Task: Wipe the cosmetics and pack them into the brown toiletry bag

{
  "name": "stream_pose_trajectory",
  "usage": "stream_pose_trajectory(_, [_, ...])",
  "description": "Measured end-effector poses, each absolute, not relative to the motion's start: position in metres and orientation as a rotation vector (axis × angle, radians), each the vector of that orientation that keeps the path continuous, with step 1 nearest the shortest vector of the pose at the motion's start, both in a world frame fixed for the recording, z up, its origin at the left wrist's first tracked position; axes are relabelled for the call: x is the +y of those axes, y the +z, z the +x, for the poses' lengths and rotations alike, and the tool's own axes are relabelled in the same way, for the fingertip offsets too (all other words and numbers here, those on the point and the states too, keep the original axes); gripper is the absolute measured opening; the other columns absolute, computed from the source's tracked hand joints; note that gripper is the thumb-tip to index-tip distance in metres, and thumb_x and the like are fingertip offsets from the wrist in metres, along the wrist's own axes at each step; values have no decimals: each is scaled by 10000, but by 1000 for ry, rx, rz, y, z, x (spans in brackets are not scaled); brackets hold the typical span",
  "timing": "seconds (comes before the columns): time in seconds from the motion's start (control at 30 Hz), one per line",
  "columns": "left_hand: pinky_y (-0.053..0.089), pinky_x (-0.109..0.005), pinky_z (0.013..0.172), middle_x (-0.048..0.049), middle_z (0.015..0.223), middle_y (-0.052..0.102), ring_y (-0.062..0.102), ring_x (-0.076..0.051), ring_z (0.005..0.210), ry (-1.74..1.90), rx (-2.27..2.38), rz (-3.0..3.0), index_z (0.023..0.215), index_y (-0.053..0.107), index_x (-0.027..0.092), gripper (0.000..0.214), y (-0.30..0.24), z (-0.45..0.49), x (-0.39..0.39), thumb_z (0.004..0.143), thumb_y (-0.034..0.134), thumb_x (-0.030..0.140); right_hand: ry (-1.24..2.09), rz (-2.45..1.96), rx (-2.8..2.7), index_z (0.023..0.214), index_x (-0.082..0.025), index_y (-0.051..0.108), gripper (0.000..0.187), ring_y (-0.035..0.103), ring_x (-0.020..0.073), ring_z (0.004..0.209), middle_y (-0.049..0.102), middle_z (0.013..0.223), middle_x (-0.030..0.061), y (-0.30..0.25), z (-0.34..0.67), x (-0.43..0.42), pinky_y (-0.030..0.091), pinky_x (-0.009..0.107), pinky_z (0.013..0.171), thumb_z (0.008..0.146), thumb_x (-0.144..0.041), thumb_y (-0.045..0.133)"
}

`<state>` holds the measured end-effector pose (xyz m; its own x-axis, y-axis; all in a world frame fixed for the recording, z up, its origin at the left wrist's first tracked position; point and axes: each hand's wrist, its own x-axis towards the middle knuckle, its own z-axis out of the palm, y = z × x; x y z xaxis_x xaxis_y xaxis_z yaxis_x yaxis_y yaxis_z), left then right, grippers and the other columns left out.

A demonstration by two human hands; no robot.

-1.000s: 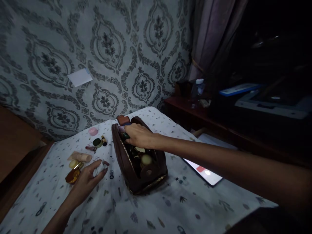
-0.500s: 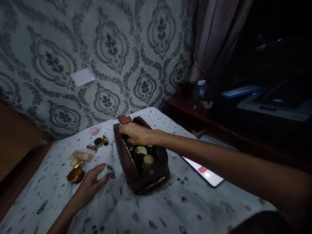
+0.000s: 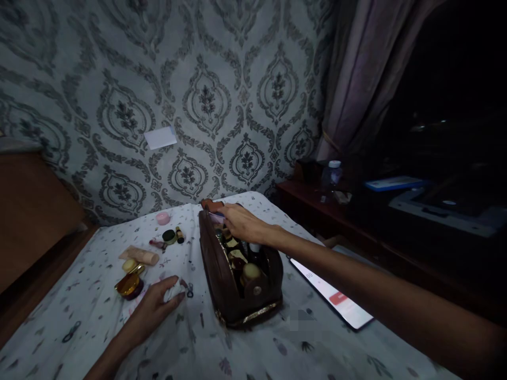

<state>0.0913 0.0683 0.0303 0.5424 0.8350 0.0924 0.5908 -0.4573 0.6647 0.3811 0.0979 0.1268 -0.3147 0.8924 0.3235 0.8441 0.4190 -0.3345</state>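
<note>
A brown zippered cosmetic bag (image 3: 214,274) stands unzipped on the patterned sheet, with jars and bottles packed inside. Over its far end is my right hand (image 3: 247,224), fingers bent down and closed near a lilac item (image 3: 217,217) at the rim; their tips are partly hidden. Left of the bag, my left hand (image 3: 158,301) pinches something small and white (image 3: 173,290), perhaps a fold of sheet; I cannot tell. Beyond that hand lie an amber jar (image 3: 129,285), a beige tube (image 3: 144,256), a dark green round container (image 3: 169,237), a small dark bottle (image 3: 179,235) and a pink jar (image 3: 162,217).
A lit tablet (image 3: 340,301) lies right of the bag, beneath my right forearm. Behind it, a dark red ledge (image 3: 293,187) carries a clear bottle (image 3: 332,174). Patterned wallpaper rises at the back; a brown wooden piece (image 3: 35,211) stands at left.
My right hand has lifted slightly out of the bag's far end, showing more of the contents. The left hand keeps its pinch. The whole view has shifted a little.
</note>
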Motion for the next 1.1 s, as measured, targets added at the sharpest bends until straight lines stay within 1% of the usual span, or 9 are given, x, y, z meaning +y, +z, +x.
stream_pose_trajectory(0.13, [496,-293,808,-49,920,697,629,-234,895,572,1125,2159,930,667,196,332,28,80,65,874,500,477,116,-1553,-2310,969,-152,702,211,663,196,872,734,906,83,129,374,99,402,238,730,828,-113,549])
stream_pose_trajectory(0.33, [468,-253,664,-28,824,664,589,-188,743,630,1166,2096,895,655,175,316,18,54,73,860,528,462,29,-1616,-2175,991,-152,718,276,657,191,880,734,933,75,132,377,91,430,247,754,851,-99,486])
stream_pose_trajectory(0.47, [412,-246,612,-7,747,611,527,-165,675,715,1297,2093,845,647,176,350,10,31,76,833,552,512,-143,-1353,-1993,1046,-152,685,257,634,202,870,696,918,82,133,358,62,460,290,776,892,-152,478])
stream_pose_trajectory(0.6, [383,-256,574,4,670,559,501,-165,636,955,1535,1950,755,594,182,454,7,5,79,877,440,592,55,-940,-2037,982,-174,661,206,632,183,862,671,926,75,118,314,20,495,290,767,937,-174,461])
stream_pose_trajectory(0.67, [403,-265,602,0,671,559,517,-173,668,1148,1619,1892,741,569,183,491,7,-9,84,907,353,593,265,-882,-2176,1002,-179,653,223,632,171,843,660,927,71,98,289,4,506,280,740,953,-162,436])
stream_pose_trajectory(0.77, [402,-264,612,9,636,516,493,-162,659,1346,1713,1845,691,506,193,494,9,-31,95,933,284,562,486,-891,-2272,1045,-183,650,216,640,175,862,669,954,70,57,255,-3,511,303,779,951,-171,455])
stream_pose_trajectory(0.87, [389,-254,611,17,645,505,481,-150,653,1375,1767,1851,725,523,185,433,10,-46,107,935,323,505,634,-962,-2243,1065,-177,655,201,648,178,835,681,961,73,20,229,10,515,314,769,922,-196,514])
stream_pose_trajectory(0.97, [402,-258,647,3,710,560,513,-157,692,1354,1784,1924,821,593,166,395,7,-47,114,942,353,456,688,-1039,-2164,1025,-173,669,194,647,187,844,685,922,63,-1,207,33,509,333,794,881,-158,540])
stream_pose_trajectory(1.1, [433,-314,805,-56,907,629,562,-205,866,1284,1776,2093,940,652,169,356,-6,-35,114,945,396,416,666,-1128,-2013,1030,-159,656,216,633,198,884,663,1000,85,-11,178,63,511,362,834,864,-130,521])
